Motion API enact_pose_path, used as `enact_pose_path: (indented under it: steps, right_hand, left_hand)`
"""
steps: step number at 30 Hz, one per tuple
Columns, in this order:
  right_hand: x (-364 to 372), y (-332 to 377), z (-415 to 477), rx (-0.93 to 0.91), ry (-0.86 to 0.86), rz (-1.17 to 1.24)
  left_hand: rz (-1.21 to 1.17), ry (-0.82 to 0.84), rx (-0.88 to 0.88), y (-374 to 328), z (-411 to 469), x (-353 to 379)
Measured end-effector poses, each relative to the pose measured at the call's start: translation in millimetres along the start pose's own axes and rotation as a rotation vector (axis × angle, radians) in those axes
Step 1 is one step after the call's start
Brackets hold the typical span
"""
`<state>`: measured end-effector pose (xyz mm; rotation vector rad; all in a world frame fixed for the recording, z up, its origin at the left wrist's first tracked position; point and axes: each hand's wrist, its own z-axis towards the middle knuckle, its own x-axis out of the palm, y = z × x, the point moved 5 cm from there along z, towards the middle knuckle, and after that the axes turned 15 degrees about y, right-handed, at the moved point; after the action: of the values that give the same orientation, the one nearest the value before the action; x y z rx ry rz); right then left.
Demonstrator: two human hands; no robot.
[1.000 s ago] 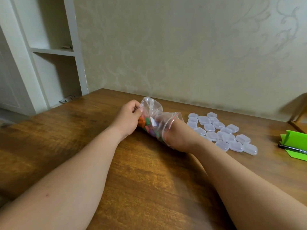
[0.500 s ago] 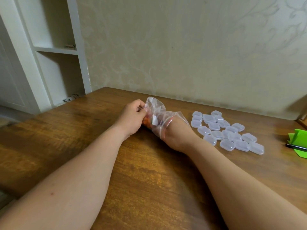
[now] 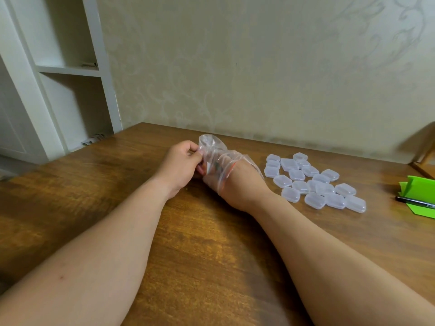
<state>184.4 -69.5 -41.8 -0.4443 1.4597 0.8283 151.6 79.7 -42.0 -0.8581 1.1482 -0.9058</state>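
Observation:
A clear plastic zip bag [image 3: 213,149] with a red seal line lies crumpled on the wooden table [image 3: 211,255] between my hands. My left hand [image 3: 181,165] pinches the bag's closed end with curled fingers. My right hand [image 3: 240,184] is pushed into the bag's mouth, which wraps it up to the knuckles; its fingers are hidden inside. The coloured contents barely show through the plastic.
Several small translucent lidded boxes [image 3: 313,182] lie in a cluster to the right of my right hand. A green folded stand with a black pen [image 3: 416,201] sits at the right edge. White shelves [image 3: 70,71] stand beyond the table's left corner, with the wall close behind.
My right hand has gone deeper into the bag, and the bag has bunched up over it. The coloured pieces seen earlier are now mostly hidden. The view has shifted slightly left.

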Motion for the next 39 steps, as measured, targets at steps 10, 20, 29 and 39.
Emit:
enact_pose_path:
  steps: [10,20,29,39]
  right_hand:
    - [17.2,-19.5,6.0,0.080,0.245,0.043]
    - [0.0,5.8,0.4,-0.047,0.149,-0.081]
    - [-4.4,11.8,-7.4,-0.198,-0.018,-0.179]
    - [-1.5,3.1,-19.6,-0.122,0.038,-0.080]
  left_hand:
    - [-0.029,-0.072,0.011,7.6,6.1,-3.3]
    - [0.014,-0.077,-0.140,3.7,2.7,2.6]
    - [0.269,-0.248,-0.161,16.8,17.5,-3.0]
    - [0.261,-0.296,-0.196,24.8,20.9,-10.1]
